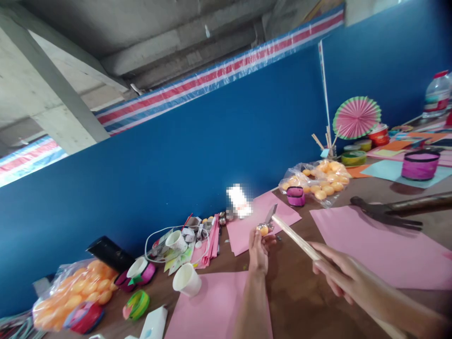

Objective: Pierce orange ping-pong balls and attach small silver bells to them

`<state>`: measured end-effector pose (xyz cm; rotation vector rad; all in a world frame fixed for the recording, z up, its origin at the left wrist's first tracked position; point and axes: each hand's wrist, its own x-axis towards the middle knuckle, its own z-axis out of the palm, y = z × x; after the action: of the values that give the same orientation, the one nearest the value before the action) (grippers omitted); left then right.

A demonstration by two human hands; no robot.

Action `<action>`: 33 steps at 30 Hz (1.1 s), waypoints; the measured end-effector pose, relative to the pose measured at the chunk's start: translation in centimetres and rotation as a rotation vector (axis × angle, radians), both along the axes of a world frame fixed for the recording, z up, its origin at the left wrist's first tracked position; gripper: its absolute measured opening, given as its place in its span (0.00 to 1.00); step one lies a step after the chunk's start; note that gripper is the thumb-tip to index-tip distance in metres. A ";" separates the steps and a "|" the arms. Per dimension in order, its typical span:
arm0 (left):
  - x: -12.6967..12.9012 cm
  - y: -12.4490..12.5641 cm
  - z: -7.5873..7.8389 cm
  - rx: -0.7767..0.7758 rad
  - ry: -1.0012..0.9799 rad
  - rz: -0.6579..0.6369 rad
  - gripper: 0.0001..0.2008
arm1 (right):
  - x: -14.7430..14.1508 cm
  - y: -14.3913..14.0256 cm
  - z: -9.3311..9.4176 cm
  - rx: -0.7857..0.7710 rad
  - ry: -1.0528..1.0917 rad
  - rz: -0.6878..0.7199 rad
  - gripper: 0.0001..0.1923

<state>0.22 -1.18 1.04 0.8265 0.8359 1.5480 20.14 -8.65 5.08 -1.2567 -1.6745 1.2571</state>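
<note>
While the left hand [259, 249] pinches a small orange ball [263, 229] between fingertips and thumb, lifting it above the brown bench [293, 292], the right hand [344, 278] is closed around the pale wooden handle of a knife-like tool [294, 238]. That tool's long axis runs on a diagonal from the right hand, up and away toward the blue wall [197, 160], and its grey blade points at the wall side, its tip standing just above the ball; whether the blade touches the ball I cannot tell. Ball and blade hang over the near corner of a pink paper sheet [247, 226] lying toward the bench's back edge. Another pink sheet [374, 245] covers the bench to the right, a third [212, 306] lies under the left forearm. A white paper cup [187, 280] lies tipped on its side near that third sheet. Farther along the back edge sits a clear bag of orange balls [323, 181], with a small magenta container [295, 196] touching it. A second bag of orange balls [70, 289] rests at the bench's left end. A dark hammer [388, 212] lies at the right, handle running off toward the right edge.
</note>
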 end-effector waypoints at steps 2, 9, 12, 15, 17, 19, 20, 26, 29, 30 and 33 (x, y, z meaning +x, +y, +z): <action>0.0 0.0 -0.1 -0.004 -0.012 0.003 0.17 | -0.1 0.0 -0.1 0.003 0.003 -0.007 0.24; 0.0 0.1 -0.2 -0.026 -0.002 0.015 0.19 | -0.5 0.1 -0.9 0.027 -0.025 0.065 0.23; 0.0 0.0 -0.1 -0.003 -0.005 -0.013 0.19 | -0.4 0.2 -0.7 0.032 -0.041 0.038 0.24; 0.0 0.1 -0.1 0.008 -0.014 -0.023 0.19 | -0.4 0.3 -0.7 0.024 -0.049 0.027 0.24; 0.0 0.1 -0.2 -0.003 -0.020 -0.007 0.20 | -0.4 0.3 -0.8 0.025 -0.048 0.053 0.23; 0.0 0.1 -0.2 -0.008 -0.022 0.003 0.21 | -0.4 0.2 -0.8 0.023 -0.046 0.068 0.23; 0.0 0.1 -0.3 -0.005 -0.019 0.002 0.21 | -0.4 0.2 -0.9 0.019 -0.046 0.058 0.23; 0.0 0.0 -0.2 -0.009 0.030 0.006 0.21 | -0.6 0.0 -0.4 0.040 -0.050 0.041 0.23; 0.0 0.0 -0.2 -0.010 0.047 0.023 0.20 | -0.6 0.1 -0.1 0.068 -0.065 0.057 0.22; 0.0 0.1 -0.2 -0.004 0.051 0.024 0.19 | -0.6 0.1 0.0 0.080 -0.067 0.049 0.22; 0.1 0.1 -0.2 0.006 0.084 0.025 0.18 | -0.5 0.1 0.2 0.097 -0.070 0.039 0.22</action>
<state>0.32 -1.11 0.84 0.8935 0.9059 1.5474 19.62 -8.58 5.28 -1.2277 -1.7954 1.1524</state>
